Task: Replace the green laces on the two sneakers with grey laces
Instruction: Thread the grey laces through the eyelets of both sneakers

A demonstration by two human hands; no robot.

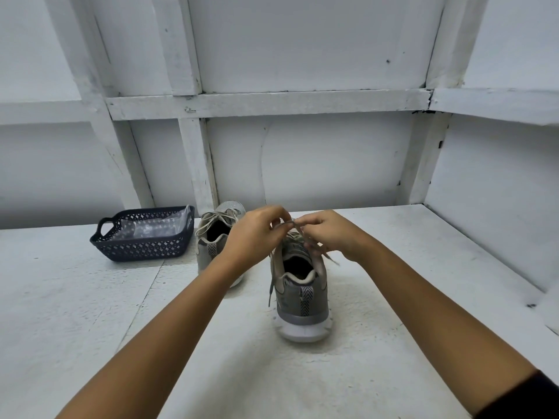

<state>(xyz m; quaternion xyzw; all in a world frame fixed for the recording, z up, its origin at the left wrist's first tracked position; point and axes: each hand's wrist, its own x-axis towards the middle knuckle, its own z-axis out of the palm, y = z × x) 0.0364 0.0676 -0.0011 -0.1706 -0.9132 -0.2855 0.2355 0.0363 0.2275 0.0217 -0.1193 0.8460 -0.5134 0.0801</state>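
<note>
While both hands work above the nearer sneaker (302, 297), heel turned toward the camera, standing upright on the white table (423, 297). Left hand (254, 234) closed, fingertips pinching the lace (290, 226) over the tongue. Right hand (329, 232) closed likewise, pinching the same lace just beside the left; fingertips of both nearly touching. Lace pale grey-beige; exact colour hard to call in this light. One loose end hanging down the left side of the shoe (272, 285), another trailing off to the right (331, 258). Second sneaker (216, 234) behind and to the left, partly hidden by the left forearm, laced in a similar pale lace (211, 220), ends lying loose over the opening. Dark perforated basket (145, 247) left of that, near the wall, with clear plastic packaging (151, 226) inside. Dark sleeve edge (526, 397) at the right upper arm, bottom corner. White panelled wall (302, 161) behind.
</note>
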